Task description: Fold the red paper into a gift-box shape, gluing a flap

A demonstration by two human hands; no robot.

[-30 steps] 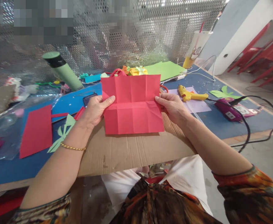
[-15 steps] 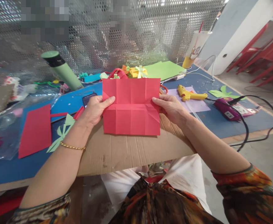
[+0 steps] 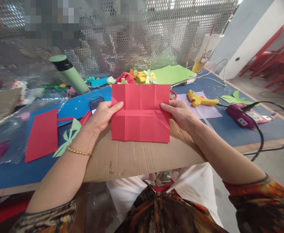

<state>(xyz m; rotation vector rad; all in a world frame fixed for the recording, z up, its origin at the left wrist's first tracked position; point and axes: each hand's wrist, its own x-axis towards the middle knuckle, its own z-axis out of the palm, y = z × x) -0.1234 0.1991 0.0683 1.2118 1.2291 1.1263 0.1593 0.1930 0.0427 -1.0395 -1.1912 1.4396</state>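
A creased red sheet of paper (image 3: 142,124) is held up between my two hands, its fold lines forming a grid. My left hand (image 3: 105,115) pinches its left edge, thumb on the front and fingers hidden behind. At the right edge my right hand (image 3: 178,111) grips it the same way. Beneath the paper lies a brown cardboard sheet (image 3: 142,161) that overhangs the front of the table. Left of my left hand are a pale green cut-paper piece (image 3: 70,137) and another red paper sheet (image 3: 42,134).
A yellow glue gun (image 3: 201,99) rests on lilac paper at right, beside a purple power strip (image 3: 245,116) with black cables. Toward the back stand a green bottle (image 3: 71,74) and a drink cup (image 3: 205,53). Green paper (image 3: 172,74) lies near the perforated metal screen (image 3: 156,38).
Both hands keep their hold on the red paper, which appears slightly flatter. The whole view has shifted a little, so everything sits somewhat farther right.
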